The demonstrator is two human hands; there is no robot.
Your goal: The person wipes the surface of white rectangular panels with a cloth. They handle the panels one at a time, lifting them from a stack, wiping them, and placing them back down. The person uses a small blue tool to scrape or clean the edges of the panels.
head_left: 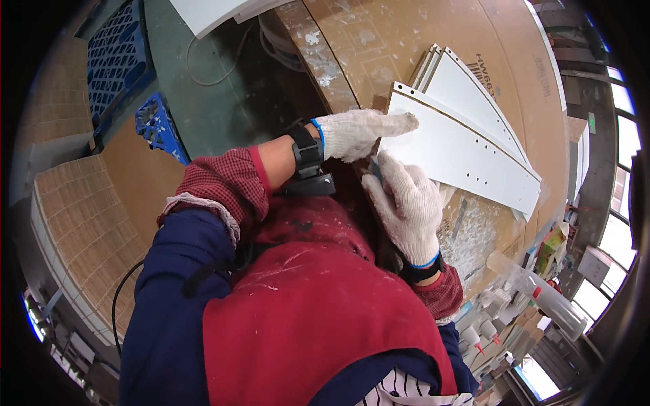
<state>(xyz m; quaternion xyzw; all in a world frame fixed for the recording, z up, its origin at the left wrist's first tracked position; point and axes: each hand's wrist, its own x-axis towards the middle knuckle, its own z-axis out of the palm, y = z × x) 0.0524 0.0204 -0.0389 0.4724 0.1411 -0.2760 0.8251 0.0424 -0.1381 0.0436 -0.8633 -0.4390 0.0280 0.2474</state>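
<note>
A long white board (467, 152) with small holes along its edges lies slantwise on a cardboard-covered table, its near end by the table edge. My left hand (362, 133), in a white knit glove, grips that near end, one digit stretched over the top face. Close below it, my right hand (412, 206), gloved alike, is closed at the board's near corner. Between its thumb and forefinger shows a sliver of something grey-blue, mostly hidden. More white boards (470, 91) lie fanned out behind and partly under the first.
The cardboard-covered table (379, 44) has white smears along its edge. Past my right hand lie a clear plastic tube (552, 304) and several small bottles (484, 333). To the left are a blue plastic pallet (116, 61), a blue crate piece (160, 128) and a stack of brown sheets (88, 230).
</note>
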